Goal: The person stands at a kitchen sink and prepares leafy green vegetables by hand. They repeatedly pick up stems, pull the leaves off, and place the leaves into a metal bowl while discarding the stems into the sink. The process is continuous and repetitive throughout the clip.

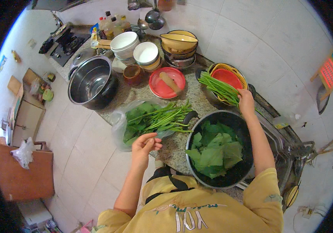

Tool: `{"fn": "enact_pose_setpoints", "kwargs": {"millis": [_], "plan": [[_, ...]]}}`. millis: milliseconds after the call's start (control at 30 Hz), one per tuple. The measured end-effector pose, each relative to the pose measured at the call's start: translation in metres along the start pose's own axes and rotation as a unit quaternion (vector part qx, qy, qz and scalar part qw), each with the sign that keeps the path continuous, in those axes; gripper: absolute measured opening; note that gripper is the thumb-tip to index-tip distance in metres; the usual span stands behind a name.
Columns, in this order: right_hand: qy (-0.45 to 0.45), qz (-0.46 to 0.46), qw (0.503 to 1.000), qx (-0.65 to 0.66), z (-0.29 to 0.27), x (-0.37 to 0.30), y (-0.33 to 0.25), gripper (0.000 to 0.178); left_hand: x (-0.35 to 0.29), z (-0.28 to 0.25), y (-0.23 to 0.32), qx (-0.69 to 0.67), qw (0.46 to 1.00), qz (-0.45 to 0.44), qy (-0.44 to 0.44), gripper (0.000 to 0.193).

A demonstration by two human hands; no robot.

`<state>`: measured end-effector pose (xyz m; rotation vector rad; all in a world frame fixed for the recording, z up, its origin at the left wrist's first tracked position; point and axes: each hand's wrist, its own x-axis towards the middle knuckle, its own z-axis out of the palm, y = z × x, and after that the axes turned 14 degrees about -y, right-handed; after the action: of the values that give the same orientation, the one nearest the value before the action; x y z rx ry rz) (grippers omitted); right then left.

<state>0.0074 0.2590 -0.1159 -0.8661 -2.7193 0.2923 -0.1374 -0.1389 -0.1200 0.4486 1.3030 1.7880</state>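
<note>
Evidently, the right hand [246,104] grips green stems [220,88] right of the frame's centre. Near the middle, the left hand [144,148], loosely curled and empty, hovers beside leafy greens [137,121].

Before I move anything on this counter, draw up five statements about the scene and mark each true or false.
1. The right hand holds green stems. True.
2. Both hands are holding stems. False: the left hand, near the clear plastic bag, shows nothing in its fingers.
3. Green leaves lie in the dark pot nearest the person. True.
4. That pot sits on the stove. False: it stands by the sink.
5. A tan stick lies on the red plate. True.
</note>
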Motion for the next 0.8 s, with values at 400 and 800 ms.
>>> {"fn": "enact_pose_setpoints", "kwargs": {"millis": [400,800], "plan": [[0.040,-0.064,0.984,0.159,-0.042,-0.060,-0.097,0.015,0.053,-0.003,0.011,0.654,0.746,0.127,0.020,0.017],[0.028,-0.043,0.966,0.252,-0.062,-0.123,-0.122,0.014,0.064,-0.011,0.021,0.592,0.800,0.091,0.042,0.007]]}}
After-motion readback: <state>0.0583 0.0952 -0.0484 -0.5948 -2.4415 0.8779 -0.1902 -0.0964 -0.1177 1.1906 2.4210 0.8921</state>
